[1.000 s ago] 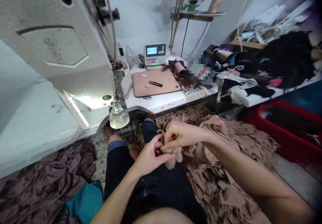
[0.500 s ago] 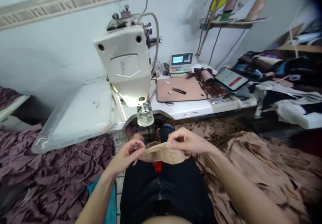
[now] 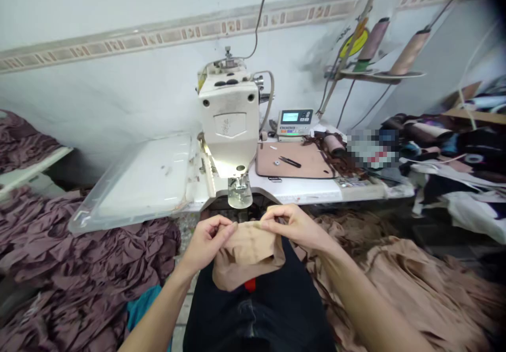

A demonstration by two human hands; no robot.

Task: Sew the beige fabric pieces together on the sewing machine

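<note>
Beige stretch fabric (image 3: 248, 254) hangs pinched above the lap of the dark shorts (image 3: 253, 315), just below the front edge of the sewing table (image 3: 300, 195), its lower part sagging in a soft pouch. I judge it light, thin and limp: likely to stretch under pull, cling to skin and slip from a narrow pinch, with no stiffness to hold a shape. The safest hold looks to be along the top edge, taken in a broad pinch where the cloth gathers. Left hand (image 3: 206, 244) is closed on the upper left corner between thumb and fingers; right hand (image 3: 294, 228) is closed on the upper right edge in the same way, the two hands near each other. Sewing machine head (image 3: 229, 115) stands beyond them, and black-handled snips (image 3: 290, 162) lie on a tan mat (image 3: 294, 161) near the table's back edge. Fingers cover the gripped edge, so I cannot tell how many layers meet there or whether a seam runs along it. A pixelated patch (image 3: 371, 149) hides part of the table's right end.
</note>
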